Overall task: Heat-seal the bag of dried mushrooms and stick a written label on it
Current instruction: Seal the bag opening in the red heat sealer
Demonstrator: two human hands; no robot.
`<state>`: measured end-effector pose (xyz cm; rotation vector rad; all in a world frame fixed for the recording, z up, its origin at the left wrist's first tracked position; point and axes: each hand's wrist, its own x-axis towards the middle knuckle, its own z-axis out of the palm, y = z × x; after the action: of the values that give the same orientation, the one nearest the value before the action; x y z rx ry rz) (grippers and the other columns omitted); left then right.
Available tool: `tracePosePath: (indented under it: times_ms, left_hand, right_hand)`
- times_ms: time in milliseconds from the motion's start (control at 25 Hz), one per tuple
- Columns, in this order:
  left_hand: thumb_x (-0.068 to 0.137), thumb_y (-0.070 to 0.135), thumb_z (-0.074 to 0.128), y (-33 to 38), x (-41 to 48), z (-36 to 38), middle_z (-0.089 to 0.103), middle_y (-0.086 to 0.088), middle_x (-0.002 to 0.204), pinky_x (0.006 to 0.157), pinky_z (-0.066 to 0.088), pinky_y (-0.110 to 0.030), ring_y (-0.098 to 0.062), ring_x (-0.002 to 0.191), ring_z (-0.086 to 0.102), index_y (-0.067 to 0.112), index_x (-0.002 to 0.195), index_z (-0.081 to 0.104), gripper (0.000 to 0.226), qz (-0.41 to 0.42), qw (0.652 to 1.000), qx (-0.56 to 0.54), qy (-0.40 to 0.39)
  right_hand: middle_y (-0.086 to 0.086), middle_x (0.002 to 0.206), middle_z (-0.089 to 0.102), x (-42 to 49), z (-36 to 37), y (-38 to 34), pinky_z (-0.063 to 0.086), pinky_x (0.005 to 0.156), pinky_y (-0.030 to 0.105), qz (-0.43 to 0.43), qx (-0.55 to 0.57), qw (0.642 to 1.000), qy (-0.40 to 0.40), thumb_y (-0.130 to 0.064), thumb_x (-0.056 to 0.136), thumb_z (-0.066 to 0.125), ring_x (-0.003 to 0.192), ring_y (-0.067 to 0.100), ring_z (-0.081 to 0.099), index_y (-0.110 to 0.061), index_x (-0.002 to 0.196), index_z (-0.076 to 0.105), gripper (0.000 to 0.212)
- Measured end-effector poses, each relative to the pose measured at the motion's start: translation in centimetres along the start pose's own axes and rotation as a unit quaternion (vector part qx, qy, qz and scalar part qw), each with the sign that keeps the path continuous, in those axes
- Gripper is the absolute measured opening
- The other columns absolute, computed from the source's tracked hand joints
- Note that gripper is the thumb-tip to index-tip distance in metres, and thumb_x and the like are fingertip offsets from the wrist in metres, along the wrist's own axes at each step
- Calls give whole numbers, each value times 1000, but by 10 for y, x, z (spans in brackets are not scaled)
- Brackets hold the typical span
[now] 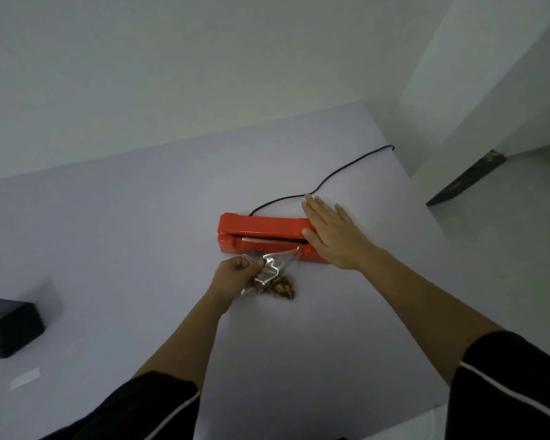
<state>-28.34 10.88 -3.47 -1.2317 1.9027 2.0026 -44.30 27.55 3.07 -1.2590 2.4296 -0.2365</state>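
Observation:
A red heat sealer (261,228) lies across the white table (140,233), its lid lowered. The mouth of a clear plastic bag (272,268) lies between its jaws, and brown dried mushrooms (281,288) bunch at the bag's near end. My left hand (235,274) pinches the bag's left edge just in front of the sealer. My right hand (331,236) lies flat, fingers spread, on the right end of the sealer's lid. A small white label (25,378) rests on the table at the near left.
A black power cord (331,176) runs from the sealer's back to the table's far right edge. A black box (10,328) with a blue-tipped object in it stands at the left edge. The table's right edge drops to the floor.

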Motion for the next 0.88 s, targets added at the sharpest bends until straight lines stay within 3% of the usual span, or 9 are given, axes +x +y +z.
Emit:
tracePosePath:
  times_ms: [80, 200, 400, 560, 600, 680, 760, 800, 880]
  left_hand:
    - [83, 26, 69, 2, -2, 0, 72, -11, 83, 61, 51, -22, -16, 67, 65, -1, 87, 69, 27, 1, 1000, 9, 0]
    - [83, 27, 68, 2, -1, 0, 71, -10, 83, 62, 52, -23, -17, 69, 64, -2, 89, 68, 30, -1, 1000, 17, 8]
    - [84, 26, 68, 6, -6, -1, 68, -6, 75, 57, 49, -18, -14, 63, 60, -2, 86, 67, 29, -3, 1000, 22, 8]
    - [84, 28, 67, 6, -7, -2, 66, -10, 78, 61, 50, -21, -16, 66, 59, -7, 90, 64, 36, -6, 999, 33, 8]
    - [84, 28, 67, 6, -7, -2, 65, -11, 79, 62, 50, -22, -17, 67, 59, -8, 91, 64, 37, -7, 999, 35, 8]
    - [84, 30, 66, 7, -7, -3, 66, -11, 81, 64, 50, -23, -18, 70, 60, -5, 92, 64, 35, -10, 999, 36, 4]
    - [85, 33, 65, 8, -10, -5, 68, -8, 91, 71, 52, -26, -20, 82, 64, 3, 96, 65, 32, -14, 999, 44, -3]
    - [85, 36, 63, 9, -12, -5, 67, -6, 98, 77, 53, -29, -21, 91, 64, 8, 102, 64, 32, -10, 999, 48, -4]
    - [88, 42, 56, 14, -17, -2, 62, 0, 109, 86, 48, -31, -19, 101, 59, 19, 116, 58, 36, 13, 998, 54, 9]
  right_hand:
    - [4, 157, 17, -3, -23, -5, 12, 118, 41, -40, -3, 999, 37, -47, 94, 38, 144, 20, 16, -14, 148, 10, 69]
    - [7, 130, 56, -5, -60, -20, 36, 100, 36, -58, 3, 995, 85, -48, 84, 59, 117, 25, 52, -17, 140, 34, 69]
    - [-2, 117, 64, 5, -91, -82, 39, 100, 32, -51, 205, 960, 181, -45, 73, 73, 112, 12, 56, -24, 133, 41, 71]
    - [-14, 130, 57, 29, -90, -112, 28, 110, 33, -122, 432, 893, 19, -32, 86, 63, 128, 4, 44, -32, 141, 24, 68]
    - [-15, 130, 55, 33, -85, -106, 29, 110, 32, -122, 470, 874, 8, -27, 90, 59, 129, 6, 43, -33, 141, 24, 62]
    - [-13, 128, 55, 34, -75, -81, 39, 99, 23, -52, 523, 849, 62, -14, 93, 52, 125, 8, 47, -29, 137, 33, 50]
    - [-3, 132, 52, 29, -56, -44, 43, 84, 20, 62, 470, 872, 120, 0, 89, 48, 120, 9, 47, -22, 137, 37, 54]
    - [2, 139, 47, 24, -44, -24, 43, 84, 21, 116, 405, 901, 103, 4, 85, 48, 123, 12, 45, -19, 140, 34, 62]
    - [8, 152, 27, 13, -17, 6, 39, 100, 28, 174, 291, 941, -9, 6, 76, 55, 136, 20, 30, -16, 146, 21, 80]
